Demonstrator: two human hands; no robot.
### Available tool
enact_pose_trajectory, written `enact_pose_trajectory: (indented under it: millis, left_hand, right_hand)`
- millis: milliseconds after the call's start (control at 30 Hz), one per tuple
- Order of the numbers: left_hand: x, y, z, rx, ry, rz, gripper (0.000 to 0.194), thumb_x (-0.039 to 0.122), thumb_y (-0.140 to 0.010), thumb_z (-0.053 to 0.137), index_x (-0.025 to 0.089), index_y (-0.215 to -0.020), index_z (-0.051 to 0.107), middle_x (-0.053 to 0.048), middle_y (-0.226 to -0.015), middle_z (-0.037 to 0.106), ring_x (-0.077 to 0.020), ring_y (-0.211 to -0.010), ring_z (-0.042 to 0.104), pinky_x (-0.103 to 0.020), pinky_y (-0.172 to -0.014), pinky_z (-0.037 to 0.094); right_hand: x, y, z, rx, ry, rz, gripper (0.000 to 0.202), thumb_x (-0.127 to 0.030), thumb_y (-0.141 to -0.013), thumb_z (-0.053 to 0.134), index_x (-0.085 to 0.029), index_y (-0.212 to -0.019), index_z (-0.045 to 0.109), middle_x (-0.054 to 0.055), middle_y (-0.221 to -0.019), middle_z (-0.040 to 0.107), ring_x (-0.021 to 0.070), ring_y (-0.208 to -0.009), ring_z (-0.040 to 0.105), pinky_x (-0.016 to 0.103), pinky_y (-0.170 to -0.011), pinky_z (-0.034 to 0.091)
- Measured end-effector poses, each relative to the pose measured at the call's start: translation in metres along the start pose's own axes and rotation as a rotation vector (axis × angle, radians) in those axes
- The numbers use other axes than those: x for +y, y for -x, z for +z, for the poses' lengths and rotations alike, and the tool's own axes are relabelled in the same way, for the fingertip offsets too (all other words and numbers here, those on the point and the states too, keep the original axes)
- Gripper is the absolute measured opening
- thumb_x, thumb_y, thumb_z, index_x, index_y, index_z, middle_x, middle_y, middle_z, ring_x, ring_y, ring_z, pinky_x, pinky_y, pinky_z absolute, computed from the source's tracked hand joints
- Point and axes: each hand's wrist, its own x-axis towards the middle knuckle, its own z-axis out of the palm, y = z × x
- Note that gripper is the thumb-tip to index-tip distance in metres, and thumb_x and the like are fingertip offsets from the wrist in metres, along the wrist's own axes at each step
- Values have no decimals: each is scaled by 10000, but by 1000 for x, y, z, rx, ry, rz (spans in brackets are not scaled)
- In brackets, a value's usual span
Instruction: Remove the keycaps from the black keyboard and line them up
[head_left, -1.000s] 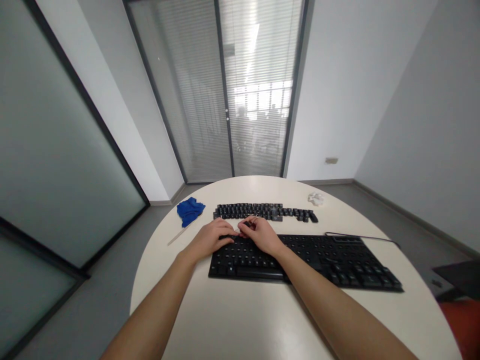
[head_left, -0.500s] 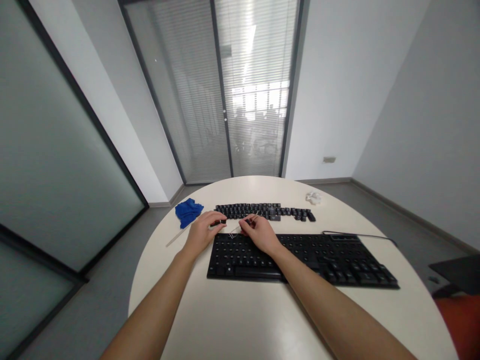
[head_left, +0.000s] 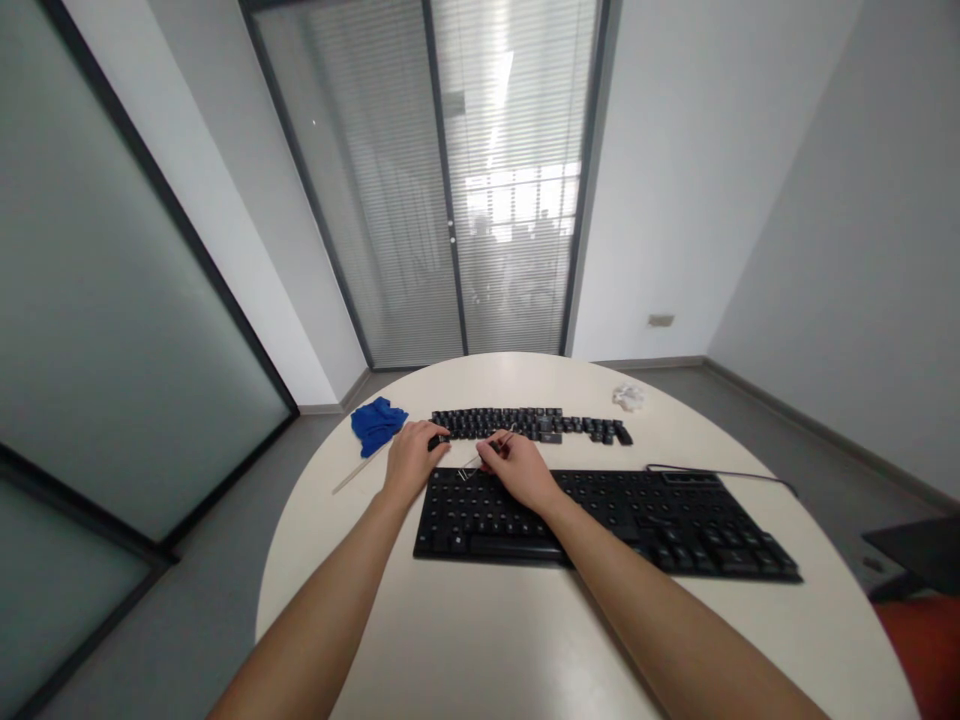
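A black keyboard (head_left: 517, 545) lies across the round table, many of its keycaps off. Behind it, loose black keycaps (head_left: 495, 420) stand in rows. My left hand (head_left: 412, 455) is just beyond the keyboard's far left corner, its fingers closed on a small black keycap (head_left: 438, 440). Over the keyboard's far edge, my right hand (head_left: 517, 465) pinches a thin wire tool (head_left: 470, 468), whose looped end points left above the keys. Something small and dark also shows at the right fingertips, too small to make out.
A blue cloth (head_left: 376, 425) and a thin pale stick (head_left: 358, 472) lie on the left of the table (head_left: 480, 640). Crumpled white tissue (head_left: 628, 397) sits at the back right. The keyboard's cable (head_left: 720, 469) runs along the right side. A dark and red chair stands at the far right.
My left hand has shifted slightly, its fingers drawn in more tightly around the keycap. My right hand is nearly where it was, with the wire tool still in it.
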Motion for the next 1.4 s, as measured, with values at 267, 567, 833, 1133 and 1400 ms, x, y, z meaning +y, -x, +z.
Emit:
enact_pose_trajectory:
  millis: [267,567,833,1133,1400]
  left_hand:
    - [-8,-2,2,-44,-38,-35,187,301,-796,710,239,-972,722,-47,-1001,722,-273,-1002,581,-386,-898,426]
    - [-6,-2,-1,-58,-40,-44,246,312,-778,726,233,-1011,713,-56,-1027,722,-290,-1023,585,-402,-905,427]
    - [-18,9,-10,-21,-52,-84,318,316,-802,700,225,-1104,662,-59,-1109,695,-270,-1039,601,-360,-899,454]
    - [-29,14,-9,-61,-69,-191,224,311,-846,650,236,-1055,686,-37,-1018,720,-233,-946,638,-312,-808,470]
    - [-22,12,-8,-34,-49,-160,242,210,-818,668,220,-1059,671,-42,-1067,709,-226,-965,639,-318,-860,469]
  right_hand:
    - [1,0,1,2,2,3,321,-451,-890,545,-158,-827,659,47,-686,686,170,-622,620,270,-613,457]
    - [-3,1,-1,-7,6,-8,306,-435,-891,543,-163,-805,653,43,-686,684,170,-629,619,269,-622,451]
    - [-4,2,-1,-14,13,-2,299,-417,-892,541,-160,-792,655,38,-675,681,164,-624,615,266,-622,450]
    - [-2,1,-1,-14,14,7,281,-411,-884,553,-161,-806,654,35,-679,681,165,-626,617,269,-623,453]
    - [-16,3,-5,-70,50,-14,255,-375,-887,550,-157,-810,660,33,-692,678,156,-634,603,267,-633,444]
